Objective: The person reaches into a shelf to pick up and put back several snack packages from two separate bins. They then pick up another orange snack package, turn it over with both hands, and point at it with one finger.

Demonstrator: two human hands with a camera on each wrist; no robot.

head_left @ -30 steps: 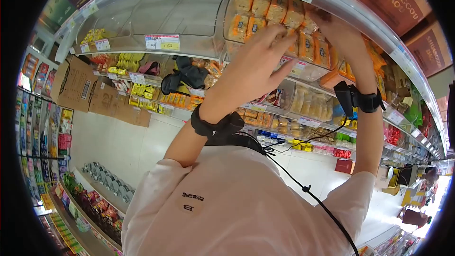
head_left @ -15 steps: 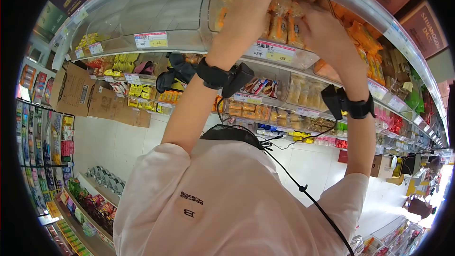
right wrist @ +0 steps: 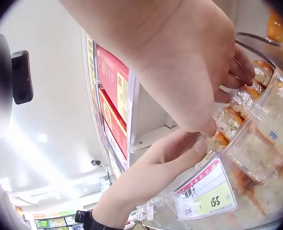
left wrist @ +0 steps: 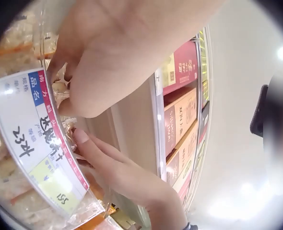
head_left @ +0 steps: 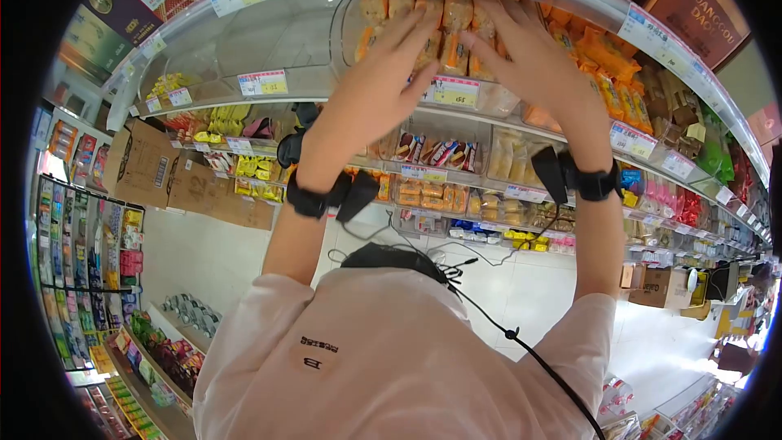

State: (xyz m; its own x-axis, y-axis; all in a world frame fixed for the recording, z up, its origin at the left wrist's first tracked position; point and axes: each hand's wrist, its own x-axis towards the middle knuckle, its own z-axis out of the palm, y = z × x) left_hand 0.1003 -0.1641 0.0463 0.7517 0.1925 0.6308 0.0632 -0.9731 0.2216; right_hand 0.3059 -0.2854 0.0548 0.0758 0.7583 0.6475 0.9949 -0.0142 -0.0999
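Observation:
In the head view, orange-and-clear wrapped snack packets stand in rows in a clear shelf bin. The left hand lies over the bin's left part, fingers extended onto the packets. Across the right part reaches the right hand, its fingers spread and touching packets, thumb toward the left hand. The left wrist view shows the left hand close up, some fingertips hidden, above the right hand. From the right wrist, the right hand bends its fingers slightly over packets, beside the left hand.
A price label hangs on the bin's front. Boxes stand on the shelf above. Left of the bin is a clear compartment; loose orange packets lie to the right. Lower shelves hold snack bars.
The left hand has drawn back from deep among the packets, and its fingers now show straighter. The right hand's fingers have spread over the packets. The head view has shifted slightly.

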